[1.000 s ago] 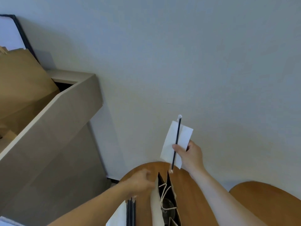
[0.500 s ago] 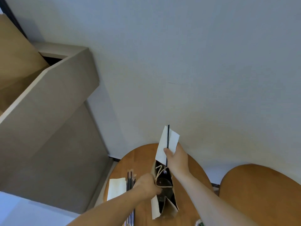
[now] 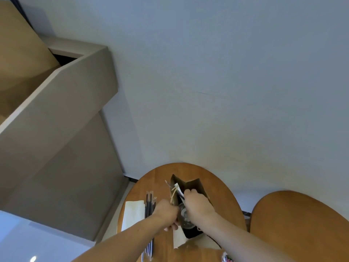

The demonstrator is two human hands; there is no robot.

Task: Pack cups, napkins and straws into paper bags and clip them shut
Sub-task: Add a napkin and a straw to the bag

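**Both hands at the open paper bag**

Head view, single frame.

- Round wooden counter (image 3: pixel 222 186) at lower centre, set against a pale wall (image 3: pixel 226 82).
- Paper bag (image 3: pixel 194 186) upright on the counter, mouth spread wide, inside dark.
- Lidded cup (image 3: pixel 186 217) low inside the bag, partly hidden by both wrists.
- Left hand (image 3: pixel 166 212): forearm entering from lower left, knuckles up, fingers clenched on the bag's left rim, just beside the cream cord handle (image 3: pixel 173 194).
- Right hand (image 3: pixel 196 203): forearm entering from lower right, wrist dipped over the bag's mouth, fingers curled round a dark straw (image 3: pixel 175 190) and a white napkin (image 3: pixel 177 186).
- Straw and napkin both tilted up and to the left, upper ends crossing the left rim, lower ends hidden behind the hand.
- Spare straws (image 3: pixel 149 203) lying in a row on the counter left of the bag, passing under the left forearm.
- Napkin stack (image 3: pixel 133 212) flat beside the spare straws, at the counter's left edge.
- Small coloured clips (image 3: pixel 227 258) at the bottom edge, blurred.
- Second wooden counter (image 3: pixel 302 224) to the right, apart from the first.
- Grey stepped unit (image 3: pixel 66 110) filling the left side.
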